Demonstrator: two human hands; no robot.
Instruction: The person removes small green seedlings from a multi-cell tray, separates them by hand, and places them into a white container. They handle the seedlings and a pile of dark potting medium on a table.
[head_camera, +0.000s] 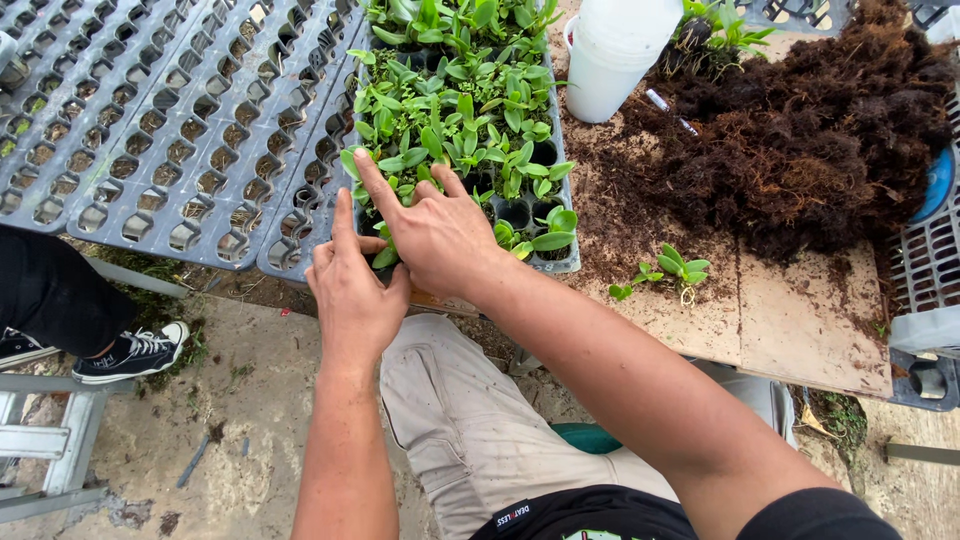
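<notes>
From overhead, both hands work at the near-left corner of the seedling tray (560, 262) on the table (800, 320). The left hand (352, 290) reaches up, forefinger straight, other fingers curled against the tray edge. The right hand (437, 232) crosses over it, forefinger extended, fingers pressing a seedling (385, 255) into its cell.

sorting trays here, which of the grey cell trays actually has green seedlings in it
The tray under both hands, left hand and right hand, beside the brown moss pile. The trays to its left hold no plants.
</notes>
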